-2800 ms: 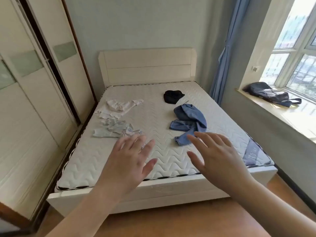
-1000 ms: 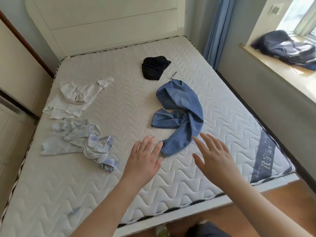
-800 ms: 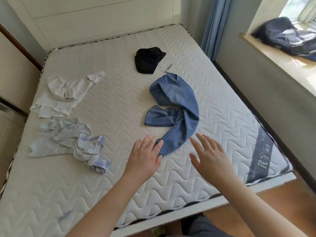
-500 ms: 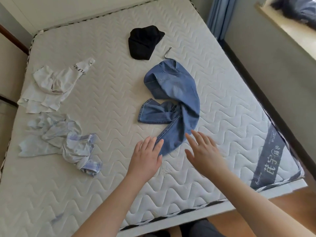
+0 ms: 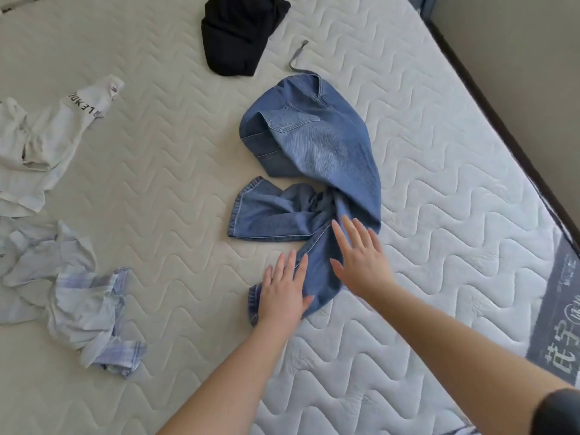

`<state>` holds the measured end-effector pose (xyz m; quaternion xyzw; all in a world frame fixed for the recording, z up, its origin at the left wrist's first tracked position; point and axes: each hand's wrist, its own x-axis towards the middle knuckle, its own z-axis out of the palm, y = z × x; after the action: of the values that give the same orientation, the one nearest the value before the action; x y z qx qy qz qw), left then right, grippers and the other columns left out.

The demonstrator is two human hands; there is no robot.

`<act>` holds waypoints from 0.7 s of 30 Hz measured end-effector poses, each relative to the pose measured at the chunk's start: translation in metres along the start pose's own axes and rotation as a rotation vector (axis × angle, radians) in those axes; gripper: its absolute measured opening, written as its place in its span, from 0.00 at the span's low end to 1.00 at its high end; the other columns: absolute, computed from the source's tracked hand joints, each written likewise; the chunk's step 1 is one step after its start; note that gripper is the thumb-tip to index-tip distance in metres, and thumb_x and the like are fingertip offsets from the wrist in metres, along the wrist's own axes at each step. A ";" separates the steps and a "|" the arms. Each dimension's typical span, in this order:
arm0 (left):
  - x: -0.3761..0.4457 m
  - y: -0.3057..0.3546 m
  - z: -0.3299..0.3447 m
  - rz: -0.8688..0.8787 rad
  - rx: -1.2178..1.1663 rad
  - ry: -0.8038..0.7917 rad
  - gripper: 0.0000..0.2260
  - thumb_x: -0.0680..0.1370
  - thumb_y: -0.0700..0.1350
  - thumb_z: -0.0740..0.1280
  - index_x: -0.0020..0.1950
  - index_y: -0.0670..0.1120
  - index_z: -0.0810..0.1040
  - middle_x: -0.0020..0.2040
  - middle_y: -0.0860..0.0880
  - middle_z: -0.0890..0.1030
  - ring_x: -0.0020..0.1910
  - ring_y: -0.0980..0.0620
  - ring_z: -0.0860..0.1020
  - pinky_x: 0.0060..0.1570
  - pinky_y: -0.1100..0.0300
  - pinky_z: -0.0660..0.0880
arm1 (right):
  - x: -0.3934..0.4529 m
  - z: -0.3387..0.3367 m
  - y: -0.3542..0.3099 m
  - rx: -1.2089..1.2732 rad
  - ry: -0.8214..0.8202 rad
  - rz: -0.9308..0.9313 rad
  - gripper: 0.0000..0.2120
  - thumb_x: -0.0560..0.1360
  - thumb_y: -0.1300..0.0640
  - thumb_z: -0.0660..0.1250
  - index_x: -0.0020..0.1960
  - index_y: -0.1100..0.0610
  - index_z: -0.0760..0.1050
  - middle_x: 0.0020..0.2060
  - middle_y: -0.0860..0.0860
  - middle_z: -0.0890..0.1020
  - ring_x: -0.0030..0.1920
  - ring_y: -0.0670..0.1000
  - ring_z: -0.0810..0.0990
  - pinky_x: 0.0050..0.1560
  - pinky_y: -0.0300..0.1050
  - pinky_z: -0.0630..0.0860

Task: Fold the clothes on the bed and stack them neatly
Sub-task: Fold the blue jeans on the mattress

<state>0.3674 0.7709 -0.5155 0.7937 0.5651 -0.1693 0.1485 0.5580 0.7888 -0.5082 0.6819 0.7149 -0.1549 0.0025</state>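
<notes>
Crumpled blue jeans [image 5: 314, 152] lie twisted in the middle of the white quilted mattress [image 5: 439, 189]. My left hand [image 5: 284, 293] lies flat, fingers straight, over the near leg hem of the jeans. My right hand [image 5: 361, 262] is spread open just over the same leg, a little farther up; whether it touches the denim I cannot tell. A black garment [image 5: 240, 29] lies at the far edge of the view. A white garment with black lettering [image 5: 47, 136] and a crumpled pale blue shirt [image 5: 78, 296] lie on the left.
A grey strap or cord [image 5: 296, 56] lies on the mattress between the jeans and the black garment. The bed's right edge runs along a grey wall [image 5: 518, 58]. A dark grey label with characters [image 5: 561, 315] marks the mattress's near right corner.
I have come closer to the bed and the view has tilted down. Both hands have reached forward onto the near leg of the jeans. The clothes have not moved.
</notes>
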 end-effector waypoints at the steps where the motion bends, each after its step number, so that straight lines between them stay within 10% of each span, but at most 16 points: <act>1: 0.014 0.000 0.009 0.010 0.015 -0.005 0.40 0.78 0.63 0.59 0.80 0.52 0.39 0.81 0.47 0.44 0.79 0.46 0.45 0.76 0.46 0.47 | 0.018 0.007 0.005 0.014 0.028 0.022 0.42 0.75 0.42 0.66 0.81 0.54 0.49 0.80 0.55 0.52 0.78 0.58 0.53 0.76 0.56 0.50; 9: 0.113 0.008 0.046 -0.040 0.066 0.000 0.57 0.68 0.71 0.66 0.79 0.45 0.35 0.80 0.44 0.38 0.79 0.42 0.43 0.76 0.42 0.46 | 0.119 0.084 0.070 0.110 -0.184 0.199 0.61 0.67 0.29 0.68 0.79 0.58 0.35 0.79 0.57 0.40 0.79 0.56 0.44 0.77 0.57 0.49; 21: 0.146 0.004 0.078 0.013 0.083 -0.088 0.53 0.68 0.71 0.66 0.80 0.45 0.45 0.81 0.44 0.46 0.79 0.43 0.48 0.75 0.42 0.54 | 0.120 0.139 0.091 0.151 -0.216 0.171 0.52 0.74 0.31 0.59 0.77 0.53 0.28 0.78 0.53 0.34 0.79 0.53 0.36 0.76 0.57 0.40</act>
<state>0.4076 0.8605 -0.6490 0.7946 0.5454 -0.2265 0.1411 0.6091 0.8766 -0.6862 0.7180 0.6359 -0.2798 0.0415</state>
